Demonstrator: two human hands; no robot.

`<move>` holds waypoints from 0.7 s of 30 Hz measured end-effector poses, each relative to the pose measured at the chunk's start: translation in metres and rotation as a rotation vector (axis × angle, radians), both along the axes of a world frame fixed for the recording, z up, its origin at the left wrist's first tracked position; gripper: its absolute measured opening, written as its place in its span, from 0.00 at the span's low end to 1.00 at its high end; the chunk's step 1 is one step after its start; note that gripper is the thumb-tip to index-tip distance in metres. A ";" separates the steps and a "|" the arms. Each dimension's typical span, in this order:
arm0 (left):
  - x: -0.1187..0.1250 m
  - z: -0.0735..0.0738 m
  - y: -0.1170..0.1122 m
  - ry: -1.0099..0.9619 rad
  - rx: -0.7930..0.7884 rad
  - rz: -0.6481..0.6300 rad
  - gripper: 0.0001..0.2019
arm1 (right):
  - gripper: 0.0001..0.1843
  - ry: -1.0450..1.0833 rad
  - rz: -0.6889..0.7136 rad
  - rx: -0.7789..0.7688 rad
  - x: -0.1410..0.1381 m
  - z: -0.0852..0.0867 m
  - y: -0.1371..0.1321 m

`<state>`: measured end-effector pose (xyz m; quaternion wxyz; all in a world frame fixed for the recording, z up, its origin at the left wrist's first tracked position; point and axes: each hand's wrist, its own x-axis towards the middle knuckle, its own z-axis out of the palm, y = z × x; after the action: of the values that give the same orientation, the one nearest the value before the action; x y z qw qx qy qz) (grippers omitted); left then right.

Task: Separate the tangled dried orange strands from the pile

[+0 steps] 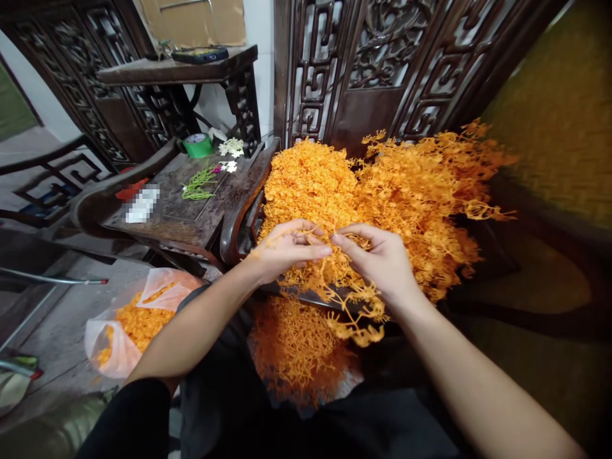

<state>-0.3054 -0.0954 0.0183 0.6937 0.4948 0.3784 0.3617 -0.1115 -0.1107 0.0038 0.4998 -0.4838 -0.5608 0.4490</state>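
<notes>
Both hands meet over the front of a carved wooden seat, in front of a heap of orange plastic flower pieces (306, 182). An orange branched plastic sprig (356, 306) hangs below the fingers. My left hand (291, 248) has its fingers closed around thin orange stems, its thumb pointing right. With thumb and forefinger pinched, my right hand (380, 255) holds part of the same sprig. Exactly where the fingertips grip is partly hidden by orange pieces. Behind my right hand lies a pile of orange branched sprigs (430, 191). Below the hands is a mass of bare orange stems (301, 344).
A plastic bag (165, 284) of orange pieces lies on the floor at left. On the wooden side table (191, 220) are green tape (197, 145), green stems (199, 183) and white flowers (231, 148). A phone (199, 55) rests on the higher stand (157, 73). Carved wooden backs rise behind.
</notes>
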 end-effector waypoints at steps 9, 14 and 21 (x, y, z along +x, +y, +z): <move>0.009 -0.011 -0.002 -0.033 0.082 0.173 0.21 | 0.23 -0.278 -0.064 0.223 -0.009 -0.007 -0.008; 0.018 -0.016 -0.011 -0.012 0.114 0.162 0.20 | 0.16 -0.286 -0.060 0.267 -0.008 -0.010 -0.011; 0.028 -0.010 0.001 0.158 0.454 0.399 0.09 | 0.18 0.074 -0.236 0.232 -0.015 -0.012 -0.015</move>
<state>-0.2777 -0.0943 0.0088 0.4491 0.5795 0.4302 0.5267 -0.1263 -0.1257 -0.0087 0.6221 -0.4685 -0.5292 0.3368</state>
